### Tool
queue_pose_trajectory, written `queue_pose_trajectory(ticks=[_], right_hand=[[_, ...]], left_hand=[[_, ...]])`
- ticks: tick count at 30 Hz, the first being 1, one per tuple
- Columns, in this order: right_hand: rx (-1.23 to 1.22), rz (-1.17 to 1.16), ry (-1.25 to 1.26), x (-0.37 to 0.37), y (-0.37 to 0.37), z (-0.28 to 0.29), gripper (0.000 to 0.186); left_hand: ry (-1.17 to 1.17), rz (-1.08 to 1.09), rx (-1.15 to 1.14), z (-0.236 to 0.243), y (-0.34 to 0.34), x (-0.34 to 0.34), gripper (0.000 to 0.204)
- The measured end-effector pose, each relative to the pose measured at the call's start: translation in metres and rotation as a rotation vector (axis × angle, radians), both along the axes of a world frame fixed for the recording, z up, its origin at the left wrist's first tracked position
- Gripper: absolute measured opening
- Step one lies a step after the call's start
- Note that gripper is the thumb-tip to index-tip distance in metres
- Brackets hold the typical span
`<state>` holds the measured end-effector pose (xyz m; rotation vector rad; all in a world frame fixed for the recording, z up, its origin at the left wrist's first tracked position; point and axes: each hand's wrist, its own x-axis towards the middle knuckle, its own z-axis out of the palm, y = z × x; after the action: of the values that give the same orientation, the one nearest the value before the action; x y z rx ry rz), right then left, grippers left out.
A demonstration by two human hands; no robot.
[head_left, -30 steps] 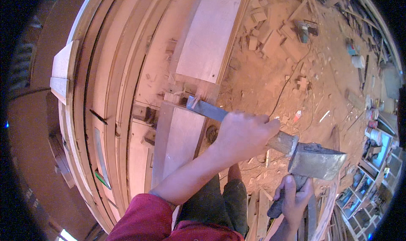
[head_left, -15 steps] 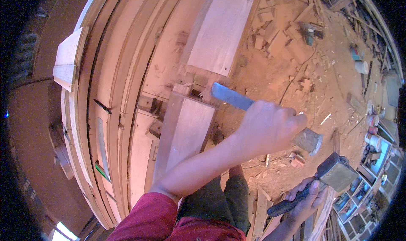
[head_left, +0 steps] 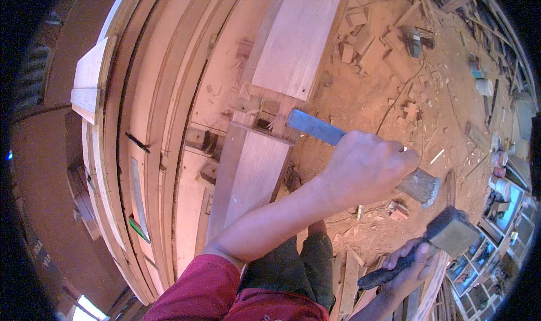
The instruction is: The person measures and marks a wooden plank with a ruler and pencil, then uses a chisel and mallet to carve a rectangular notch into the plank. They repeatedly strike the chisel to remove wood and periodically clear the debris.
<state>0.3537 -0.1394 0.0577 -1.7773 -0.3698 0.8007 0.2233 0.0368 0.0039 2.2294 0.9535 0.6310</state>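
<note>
A wide steel chisel with a wooden handle is held in my left hand; its blade tip lies at the right edge of a rough cutout in a squared timber, with splintered chips there. The timber's far section extends upward from the cutout. Low at the right, my right hand grips the dark handle of a hammer with a heavy square metal head, below the chisel handle's battered end and apart from it.
Long wooden boards run alongside on the left, with a small green object. The dirt floor at right holds offcuts, a cord and scattered debris. Containers and a cluttered rack stand far right, loose planks below.
Since a second ago, the chisel and my left hand have moved rightward, the tip withdrawing from the cutout's middle to its edge. The hammer has shifted down and right, away from the chisel handle.
</note>
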Motion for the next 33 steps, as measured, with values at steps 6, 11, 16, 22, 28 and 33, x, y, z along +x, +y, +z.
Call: queue_pose_trajectory(ticks=[6,11,16,22,28,33], right_hand=[[-0.122,0.226,-0.143,-0.015,0.016,0.0,0.024],[-0.025,0.124,-0.158,0.009,0.017,0.002,0.019],[-0.175,0.316,-0.173,0.014,0.019,0.001,0.016],[0.029,0.085,-0.042,0.01,0.024,-0.003,0.017],[-0.103,0.292,-0.114,0.011,0.017,0.007,0.018],[-0.059,0.151,-0.094,0.018,0.01,0.012,0.021]], left_hand=[[0.003,-0.014,0.011,0.003,0.002,0.0,0.012],[0.026,0.026,0.004,-0.005,0.001,0.003,0.026],[0.025,0.053,0.032,-0.009,0.0,0.001,0.028],[0.081,0.084,0.048,-0.005,0.004,0.002,0.03],[0.09,0.097,0.077,-0.007,0.007,-0.007,0.022],[0.066,0.046,0.059,0.006,0.0,0.0,0.031]])
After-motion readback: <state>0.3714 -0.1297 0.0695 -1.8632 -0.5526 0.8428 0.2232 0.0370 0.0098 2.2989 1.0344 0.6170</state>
